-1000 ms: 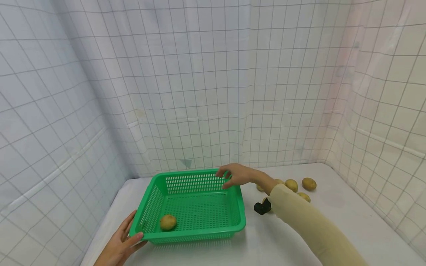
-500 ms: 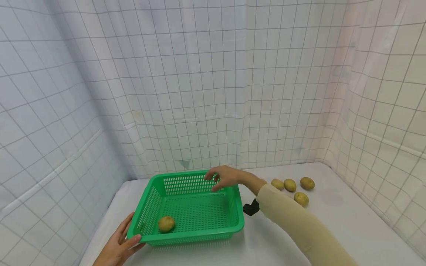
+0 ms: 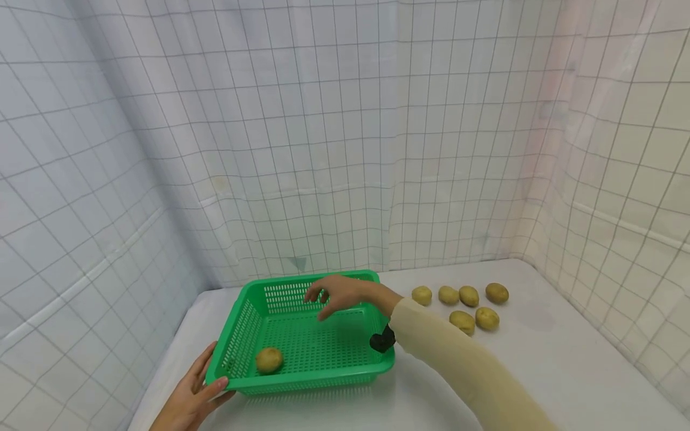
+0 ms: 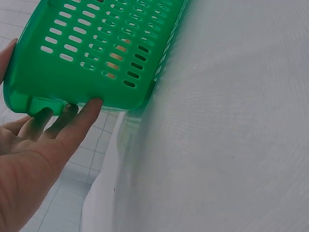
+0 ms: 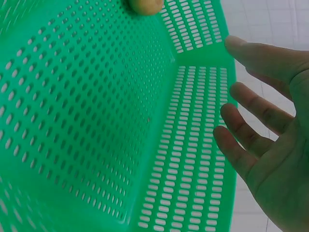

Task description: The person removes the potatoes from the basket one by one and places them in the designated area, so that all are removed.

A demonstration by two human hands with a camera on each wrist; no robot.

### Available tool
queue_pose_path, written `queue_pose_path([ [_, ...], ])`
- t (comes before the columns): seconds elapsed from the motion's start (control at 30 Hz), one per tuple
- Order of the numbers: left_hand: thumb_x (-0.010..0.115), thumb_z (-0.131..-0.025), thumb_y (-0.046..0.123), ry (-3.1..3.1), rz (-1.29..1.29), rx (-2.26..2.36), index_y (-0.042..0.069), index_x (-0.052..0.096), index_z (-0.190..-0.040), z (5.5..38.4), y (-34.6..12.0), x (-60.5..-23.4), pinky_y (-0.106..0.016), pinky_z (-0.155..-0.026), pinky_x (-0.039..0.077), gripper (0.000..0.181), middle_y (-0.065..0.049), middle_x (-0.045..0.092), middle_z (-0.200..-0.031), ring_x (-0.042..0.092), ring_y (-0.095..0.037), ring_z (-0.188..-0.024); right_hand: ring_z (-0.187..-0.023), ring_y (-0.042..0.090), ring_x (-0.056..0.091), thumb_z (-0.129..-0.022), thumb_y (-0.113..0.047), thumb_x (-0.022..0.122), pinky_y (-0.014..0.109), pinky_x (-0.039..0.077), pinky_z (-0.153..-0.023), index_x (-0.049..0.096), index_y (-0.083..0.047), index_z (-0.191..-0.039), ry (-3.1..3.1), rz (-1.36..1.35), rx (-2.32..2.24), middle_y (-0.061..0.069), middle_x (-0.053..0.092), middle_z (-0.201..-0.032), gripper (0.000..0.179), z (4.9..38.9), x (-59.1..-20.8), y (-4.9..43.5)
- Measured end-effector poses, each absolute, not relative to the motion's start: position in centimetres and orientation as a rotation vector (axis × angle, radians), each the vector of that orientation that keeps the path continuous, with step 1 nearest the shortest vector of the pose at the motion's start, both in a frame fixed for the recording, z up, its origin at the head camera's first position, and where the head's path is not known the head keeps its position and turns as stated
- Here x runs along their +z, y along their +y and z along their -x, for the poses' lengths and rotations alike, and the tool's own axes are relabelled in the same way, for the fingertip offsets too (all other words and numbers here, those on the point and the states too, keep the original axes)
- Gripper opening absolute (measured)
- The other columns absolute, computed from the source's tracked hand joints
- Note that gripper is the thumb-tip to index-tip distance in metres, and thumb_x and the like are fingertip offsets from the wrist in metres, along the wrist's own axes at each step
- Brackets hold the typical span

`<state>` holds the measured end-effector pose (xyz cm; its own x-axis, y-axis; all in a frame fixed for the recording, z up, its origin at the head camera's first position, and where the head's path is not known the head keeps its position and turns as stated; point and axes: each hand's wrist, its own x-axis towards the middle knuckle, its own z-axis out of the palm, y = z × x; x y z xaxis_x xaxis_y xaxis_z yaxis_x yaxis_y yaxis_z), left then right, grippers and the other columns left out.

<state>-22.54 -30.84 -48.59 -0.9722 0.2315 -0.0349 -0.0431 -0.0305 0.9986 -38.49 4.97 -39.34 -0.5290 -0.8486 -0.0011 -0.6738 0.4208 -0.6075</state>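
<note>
A green plastic basket [image 3: 302, 383] with slotted walls sits on the white-covered table. One potato [image 3: 269, 360] lies inside, near its front left corner. My left hand [image 3: 190, 395] holds the basket at that corner, thumb over the rim and fingers against the outer wall, as the left wrist view also shows. Over the basket's right half hovers my right hand [image 3: 339, 293], fingers loosely bent and nothing in them. In the right wrist view the palm and spread fingers of the right hand [image 5: 270, 130] appear beside the basket's wall [image 5: 188, 145].
Several potatoes lie in a loose group on the table right of the basket, among them a rear one [image 3: 496, 293] and a front one [image 3: 487, 318]. A grid-patterned white curtain [image 3: 323, 149] encloses the back and sides. A black wrist device [image 3: 383, 340] hangs below the right sleeve.
My right hand has moved left, from the basket's right rim to farther over its inside. More of the potatoes at right are uncovered by the arm. The left hand keeps its hold.
</note>
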Motion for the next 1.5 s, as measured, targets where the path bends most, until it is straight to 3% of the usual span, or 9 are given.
queue_pose_path([
  [0.13, 0.055, -0.107, 0.006, 2.051, -0.190, 2.120, 0.011, -0.012, -0.165, 22.6, -30.9, -48.7, -0.062, -0.102, 0.047, 0.090, -0.022, -0.015, -0.168, 0.054, 0.007, -0.112, -0.123, 0.027, 0.059, -0.095, -0.018, 0.080, 0.022, 0.050, -0.095, 0.063, -0.013, -0.139, 2.341, 1.351, -0.775, 0.004, 0.063, -0.134, 0.048, 38.5, -39.8, 3.3],
  [0.43, 0.055, -0.107, 0.006, 2.046, -0.189, 2.119, 0.011, -0.011, -0.165, 22.5, -30.8, -48.7, -0.061, -0.102, 0.048, 0.089, -0.022, -0.014, -0.169, 0.054, 0.004, -0.114, -0.125, 0.026, 0.059, -0.094, -0.016, 0.081, 0.022, 0.050, -0.095, 0.059, -0.013, -0.143, 2.249, 1.411, -0.705, 0.008, 0.059, -0.139, 0.054, 38.3, -41.4, -0.5],
  [0.67, 0.055, -0.107, 0.005, 1.998, -0.172, 2.120, 0.010, -0.012, -0.165, 22.5, -30.8, -48.9, -0.059, -0.103, 0.048, 0.089, -0.022, -0.011, -0.169, 0.048, -0.020, -0.128, -0.133, 0.015, 0.050, -0.094, -0.010, 0.080, 0.020, 0.048, -0.100, 0.054, -0.012, -0.148, 2.098, 1.446, -0.611, 0.003, 0.052, -0.147, 0.060, 37.9, -42.8, -3.1],
  [0.9, 0.055, -0.107, 0.004, 1.989, -0.164, 2.132, 0.009, -0.013, -0.165, 22.5, -30.9, -48.7, -0.059, -0.102, 0.048, 0.089, -0.023, -0.009, -0.169, 0.048, -0.023, -0.130, -0.139, 0.004, 0.039, -0.096, 0.003, 0.072, 0.018, 0.043, -0.104, 0.048, -0.011, -0.154, 1.927, 1.468, -0.525, -0.001, 0.045, -0.156, 0.065, 38.0, -43.6, -5.1],
  [1.1, 0.058, -0.106, 0.008, 1.993, -0.057, 2.142, 0.010, -0.011, -0.165, 22.6, -30.8, -48.6, -0.059, -0.102, 0.048, 0.090, -0.021, -0.007, -0.169, 0.033, -0.041, -0.140, -0.129, -0.001, 0.044, -0.096, 0.004, 0.072, 0.014, 0.044, -0.100, 0.056, -0.010, -0.145, 1.934, 1.496, -0.486, -0.002, 0.053, -0.146, 0.054, 37.9, -44.7, -6.2],
  [1.23, 0.057, -0.107, 0.008, 1.995, -0.063, 2.140, 0.011, -0.010, -0.166, 22.6, -30.9, -48.6, -0.058, -0.102, 0.049, 0.089, -0.021, -0.006, -0.169, 0.036, -0.039, -0.138, -0.123, 0.000, 0.048, -0.095, 0.000, 0.074, 0.012, 0.044, -0.097, 0.058, -0.011, -0.135, 1.988, 1.537, -0.476, -0.003, 0.054, -0.135, 0.044, 37.9, -45.1, -6.7],
  [1.5, 0.057, -0.107, 0.008, 1.984, -0.086, 2.152, 0.011, -0.011, -0.166, 22.5, -30.7, -48.7, -0.058, -0.103, 0.048, 0.089, -0.021, -0.008, -0.169, 0.036, -0.036, -0.138, -0.121, 0.000, 0.050, -0.094, -0.002, 0.076, 0.011, 0.043, -0.096, 0.055, -0.014, -0.129, 2.032, 1.499, -0.443, -0.004, 0.055, -0.134, 0.042, 37.6, -45.1, -7.0],
])
